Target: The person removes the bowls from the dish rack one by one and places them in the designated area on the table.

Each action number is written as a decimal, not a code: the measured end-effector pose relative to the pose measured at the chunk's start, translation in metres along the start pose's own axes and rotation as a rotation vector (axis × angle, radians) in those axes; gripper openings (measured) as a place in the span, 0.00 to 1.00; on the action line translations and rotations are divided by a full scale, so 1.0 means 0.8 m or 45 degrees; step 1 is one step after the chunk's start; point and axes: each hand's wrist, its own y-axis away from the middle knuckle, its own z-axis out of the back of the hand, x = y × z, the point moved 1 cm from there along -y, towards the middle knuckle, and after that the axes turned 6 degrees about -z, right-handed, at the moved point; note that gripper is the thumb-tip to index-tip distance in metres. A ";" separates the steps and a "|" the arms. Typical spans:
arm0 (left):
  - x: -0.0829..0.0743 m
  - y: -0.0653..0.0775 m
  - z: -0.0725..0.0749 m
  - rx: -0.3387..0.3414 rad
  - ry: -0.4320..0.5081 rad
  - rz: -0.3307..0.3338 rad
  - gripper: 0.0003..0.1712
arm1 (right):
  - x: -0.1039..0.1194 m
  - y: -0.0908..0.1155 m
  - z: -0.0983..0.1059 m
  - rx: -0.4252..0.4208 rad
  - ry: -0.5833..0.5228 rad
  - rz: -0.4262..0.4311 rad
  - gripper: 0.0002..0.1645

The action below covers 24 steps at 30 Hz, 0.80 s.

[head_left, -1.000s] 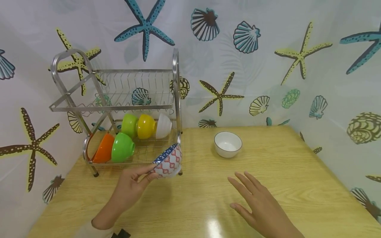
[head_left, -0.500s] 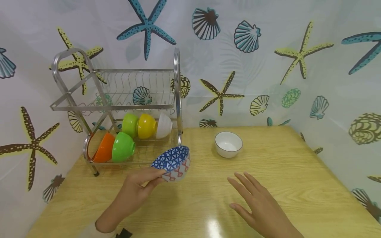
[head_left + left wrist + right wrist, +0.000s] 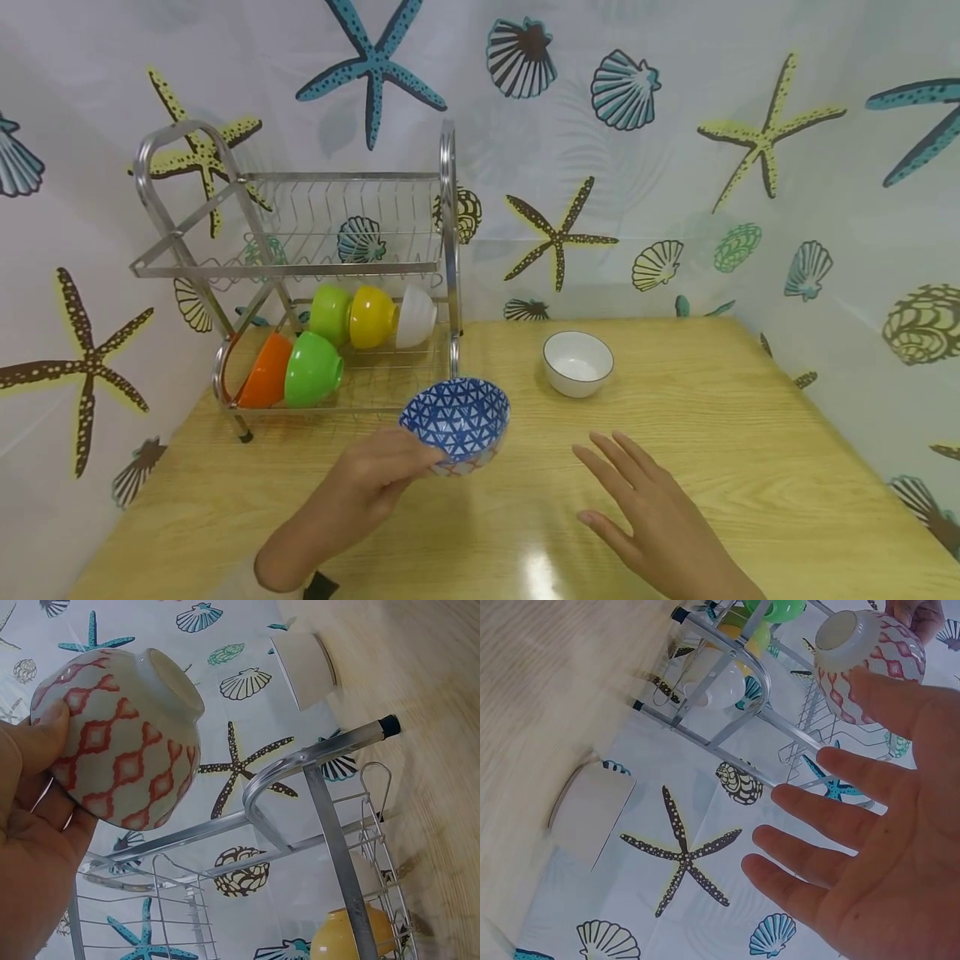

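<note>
My left hand [image 3: 382, 471] pinches the rim of a patterned bowl [image 3: 457, 417], thumb on the outside and fingers over the edge. Blue and white triangles line its inside, and red diamonds on white cover its outside [image 3: 124, 750]. The bowl is held above the table in front of the dish rack, its mouth tipped toward the head camera. My right hand [image 3: 652, 517] hovers over the table to the right with fingers spread, holding nothing. Beyond it stands a white bowl [image 3: 577, 364] with a dark rim.
A two-tier metal dish rack [image 3: 300, 270] stands at the left. On its lower tier lean an orange bowl [image 3: 266, 372], a green bowl [image 3: 312, 371], a lime bowl [image 3: 328, 314], a yellow bowl [image 3: 371, 318] and a white ribbed bowl [image 3: 415, 317]. A patterned curtain surrounds the wooden table [image 3: 750, 433].
My left hand has moved right, away from the rack's front, and turned the patterned bowl so its blue inside now faces the head camera. The right hand stays almost still.
</note>
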 end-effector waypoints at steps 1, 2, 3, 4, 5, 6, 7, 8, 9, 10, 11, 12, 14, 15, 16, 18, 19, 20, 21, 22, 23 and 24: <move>-0.001 0.000 -0.001 0.006 -0.013 -0.013 0.16 | 0.000 0.000 0.000 -0.001 -0.001 0.000 0.41; -0.002 0.000 -0.002 0.011 -0.020 -0.025 0.14 | 0.000 0.000 0.000 -0.002 0.000 0.001 0.41; -0.002 0.001 -0.003 0.014 -0.031 -0.040 0.12 | 0.000 -0.001 0.000 -0.005 0.000 0.003 0.42; -0.003 0.001 -0.004 0.013 -0.044 -0.060 0.12 | 0.000 -0.001 0.000 -0.008 -0.001 0.007 0.42; -0.004 0.002 -0.005 0.014 -0.055 -0.075 0.12 | 0.001 -0.001 0.000 -0.011 -0.001 0.008 0.42; -0.005 0.003 -0.006 0.012 -0.065 -0.094 0.12 | 0.001 -0.002 0.000 -0.014 -0.001 0.009 0.42; -0.005 0.003 -0.007 0.011 -0.073 -0.110 0.12 | 0.001 -0.002 0.000 -0.018 -0.003 0.012 0.42; -0.006 0.004 -0.009 0.018 -0.074 -0.114 0.14 | 0.001 -0.002 0.000 -0.023 -0.005 0.015 0.41; -0.007 0.004 -0.010 0.022 -0.080 -0.128 0.15 | 0.002 -0.002 0.000 -0.029 -0.007 0.019 0.41; -0.008 0.004 -0.011 0.033 -0.081 -0.123 0.17 | 0.002 -0.002 0.000 -0.036 -0.008 0.021 0.41; -0.009 0.004 -0.011 0.048 -0.080 -0.110 0.18 | 0.002 -0.003 0.000 -0.046 -0.012 0.026 0.41; -0.010 0.003 -0.012 0.065 -0.082 -0.101 0.19 | 0.002 -0.003 0.000 -0.058 -0.014 0.033 0.40; -0.012 0.001 -0.014 0.094 -0.087 -0.098 0.19 | 0.003 -0.004 0.000 -0.085 -0.021 0.052 0.40; -0.013 0.000 -0.015 0.108 -0.087 -0.098 0.19 | 0.003 -0.004 -0.001 -0.100 -0.025 0.063 0.39; -0.014 -0.001 -0.016 0.120 -0.086 -0.101 0.19 | 0.003 -0.004 -0.001 -0.111 -0.029 0.071 0.39; -0.015 -0.002 -0.018 0.130 -0.089 -0.130 0.19 | 0.003 -0.005 -0.002 -0.104 -0.036 0.077 0.38; -0.015 -0.002 -0.019 0.131 -0.092 -0.146 0.20 | 0.004 -0.005 -0.002 -0.097 -0.042 0.079 0.39; -0.015 -0.003 -0.021 0.128 -0.100 -0.170 0.19 | 0.004 -0.004 -0.003 -0.095 -0.046 0.084 0.39; -0.015 -0.003 -0.022 0.129 -0.101 -0.183 0.19 | 0.004 -0.004 -0.003 -0.088 -0.049 0.085 0.39; -0.014 -0.003 -0.024 0.130 -0.110 -0.201 0.19 | 0.004 -0.004 -0.003 -0.084 -0.054 0.089 0.39; -0.015 -0.003 -0.025 0.135 -0.115 -0.209 0.18 | 0.004 -0.004 -0.003 -0.082 -0.061 0.095 0.39; -0.015 -0.003 -0.027 0.144 -0.125 -0.218 0.18 | 0.005 -0.004 -0.003 -0.090 -0.061 0.106 0.39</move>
